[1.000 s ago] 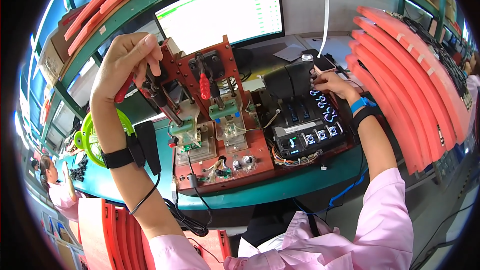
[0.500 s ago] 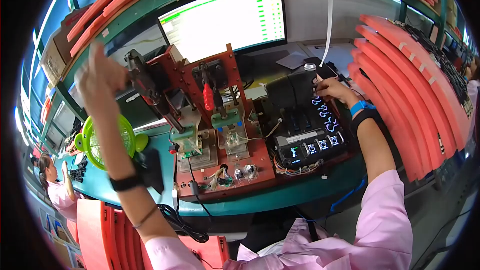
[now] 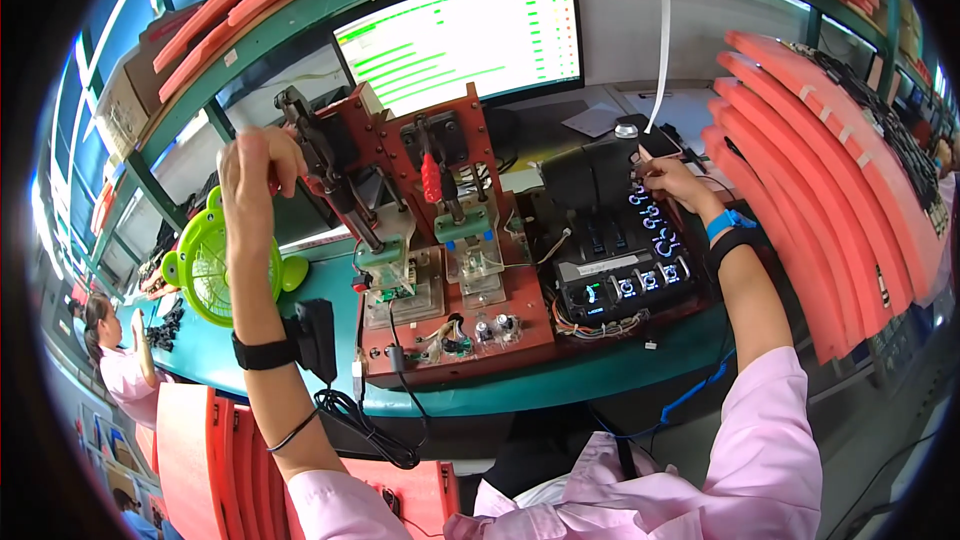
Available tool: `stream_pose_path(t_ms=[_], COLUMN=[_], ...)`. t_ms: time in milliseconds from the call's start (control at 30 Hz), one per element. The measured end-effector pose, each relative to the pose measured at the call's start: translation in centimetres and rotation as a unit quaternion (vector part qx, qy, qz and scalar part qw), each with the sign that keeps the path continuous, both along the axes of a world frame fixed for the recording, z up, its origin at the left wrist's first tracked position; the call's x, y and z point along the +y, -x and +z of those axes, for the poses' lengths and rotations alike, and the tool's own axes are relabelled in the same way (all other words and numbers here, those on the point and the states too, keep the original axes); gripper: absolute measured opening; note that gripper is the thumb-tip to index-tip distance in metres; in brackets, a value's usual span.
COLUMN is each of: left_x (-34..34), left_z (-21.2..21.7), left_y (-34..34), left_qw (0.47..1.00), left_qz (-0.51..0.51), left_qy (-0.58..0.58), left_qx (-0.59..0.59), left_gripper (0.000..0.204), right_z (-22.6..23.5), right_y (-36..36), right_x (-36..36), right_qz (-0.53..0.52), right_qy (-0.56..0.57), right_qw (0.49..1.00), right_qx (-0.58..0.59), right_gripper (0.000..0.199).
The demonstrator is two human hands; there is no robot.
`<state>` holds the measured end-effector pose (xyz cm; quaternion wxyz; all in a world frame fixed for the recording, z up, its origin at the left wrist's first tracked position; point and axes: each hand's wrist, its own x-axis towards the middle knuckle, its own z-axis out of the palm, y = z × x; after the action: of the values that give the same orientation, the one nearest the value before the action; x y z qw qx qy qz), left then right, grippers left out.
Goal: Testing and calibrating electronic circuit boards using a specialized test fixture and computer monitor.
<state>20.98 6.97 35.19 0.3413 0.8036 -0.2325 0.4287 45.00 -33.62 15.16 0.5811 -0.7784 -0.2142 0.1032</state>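
Fan (image 3: pixel 207 265) in bright green stood on the counter (image 3: pixel 420 402), left of the red fixture (image 3: pixel 530 310). You had your left hand (image 3: pixel 252 162) at the upper left of that fixture, fingers curled at the red handle (image 3: pixel 276 183) of its left clamp (image 3: pixel 325 155); I could not tell whether that grip had closed on it. Your small green board (image 3: pixel 403 280) sat in the fixture's left station, beneath the clamp's green pad (image 3: pixel 380 256). Right of the fixture lay the black console (image 3: pixel 600 280) with lit rings; your right hand (image 3: pixel 682 187) reached its far-right edge, fingertips bunched, what they held hidden. You seemed to be working clamp and console together. The next move, I judged, called for a sure hold on the handle, pad square to the board, and light right fingers.
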Motion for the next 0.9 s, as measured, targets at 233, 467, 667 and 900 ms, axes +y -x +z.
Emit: stream_pose_path(t_ms=[233,467,667,900], left_x=[-4.2,-3.9,-3.7,-3.7], left_z=[4.6,4.1,3.8,3.9], left_y=[-0.2,-0.9,-0.8,-0.8], left_qw=[0.943,0.938,0.945,0.945], left_qz=[0.085,0.081,0.063,0.060], left_qy=[-0.028,-0.132,-0.097,-0.100], left_qx=[0.322,0.311,0.306,0.307], left_gripper=[0.053,0.046,0.044,0.044], right_z=[-0.1,1.9,0.3,0.4], right_y=[-1.2,-0.1,0.4,-1.0], right_x=[0.3,1.3,-0.5,0.7], right_qz=[-0.011,-0.096,0.100,0.039], right_qy=[0.036,0.173,0.060,0.193], right_qw=[0.999,0.980,0.991,0.979], right_qx=[-0.019,0.013,-0.063,-0.055], right_gripper=[0.010,0.010,0.012,0.018])
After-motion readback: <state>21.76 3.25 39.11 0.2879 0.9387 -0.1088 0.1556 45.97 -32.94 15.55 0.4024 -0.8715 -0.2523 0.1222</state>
